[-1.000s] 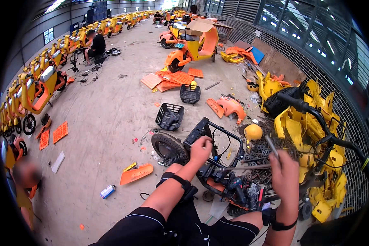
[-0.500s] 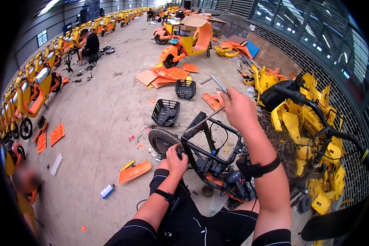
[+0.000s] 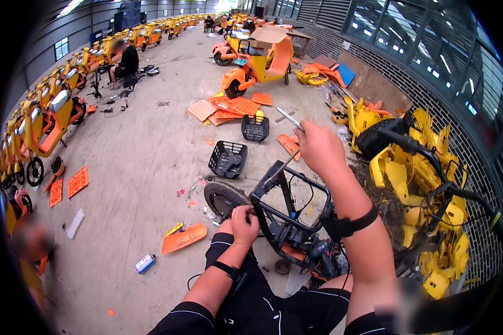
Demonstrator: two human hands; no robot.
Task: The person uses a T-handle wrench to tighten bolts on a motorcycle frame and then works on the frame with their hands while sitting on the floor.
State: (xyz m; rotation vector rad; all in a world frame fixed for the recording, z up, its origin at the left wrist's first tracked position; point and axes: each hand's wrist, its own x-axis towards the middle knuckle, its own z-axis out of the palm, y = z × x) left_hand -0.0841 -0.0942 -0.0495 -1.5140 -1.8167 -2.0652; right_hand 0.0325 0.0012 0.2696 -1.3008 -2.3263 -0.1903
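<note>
My right hand (image 3: 321,146) is closed around a silver metal wrench (image 3: 288,118) with a bar handle. Its thin shaft slants down to the upper tube of a black scooter frame (image 3: 267,221). Low beside the frame, my left hand (image 3: 244,224) has its fingers curled together next to the wheel (image 3: 223,199); whatever they grip is hidden. The wheel, with its black tyre, sits at the frame's left end. Inside the frame's lower part are dark components, and a cordless drill (image 3: 322,254) rests near my right knee.
Yellow body panels (image 3: 405,178) are heaped at the right, behind a black handlebar (image 3: 425,153). Ahead lie two black baskets (image 3: 228,158) and orange panels (image 3: 232,106). An orange cover (image 3: 185,238) and a spray can (image 3: 145,264) lie left. Another person (image 3: 126,61) sits farther off.
My right hand has shifted slightly left and down with the wrench, whose shaft now stands steeper. My left hand has moved slightly down, its fingers drawn closer together.
</note>
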